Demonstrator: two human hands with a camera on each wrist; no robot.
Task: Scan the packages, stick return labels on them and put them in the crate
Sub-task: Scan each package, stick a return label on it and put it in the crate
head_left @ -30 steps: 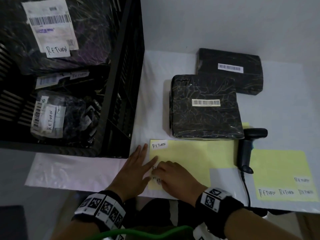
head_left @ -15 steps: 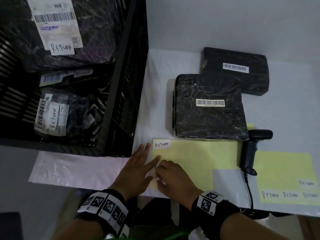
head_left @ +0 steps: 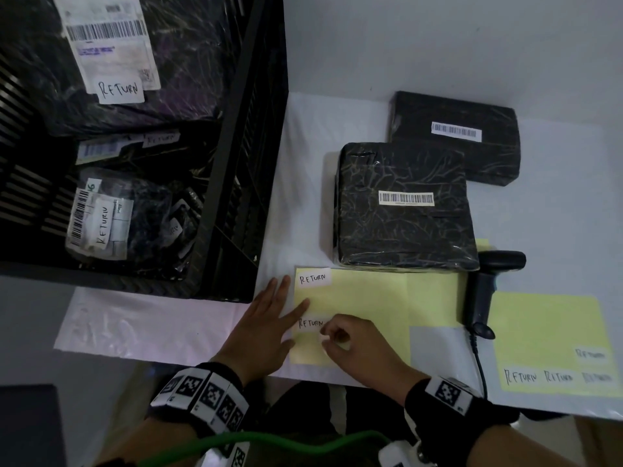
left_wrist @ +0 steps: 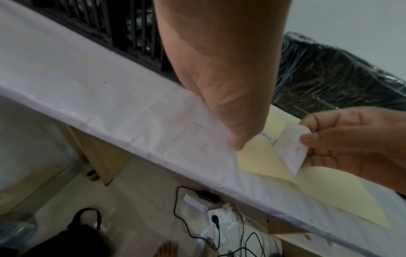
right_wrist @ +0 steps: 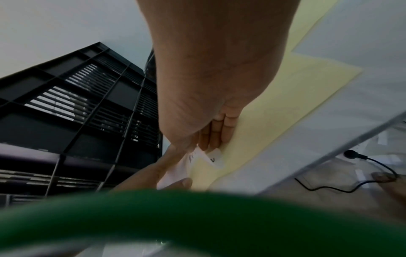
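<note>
My right hand pinches a white RETURN label and peels it up from the yellow backing sheet; the lifted label shows curled between thumb and forefinger. My left hand lies flat with straight fingers, holding down the sheet's left edge. Another RETURN label sits at the sheet's top left. Two black wrapped packages with barcodes lie behind: a near one and a far one. The black crate at left holds several labelled packages.
A black handheld scanner lies right of the sheet, its cord running off the table's front edge. A second yellow sheet with RETURN labels lies at the right. White cloth covers the table.
My right hand has drawn right and lifted the label's end off the sheet, uncovering its RETURN writing. The left hand stays flat on the sheet's edge.
</note>
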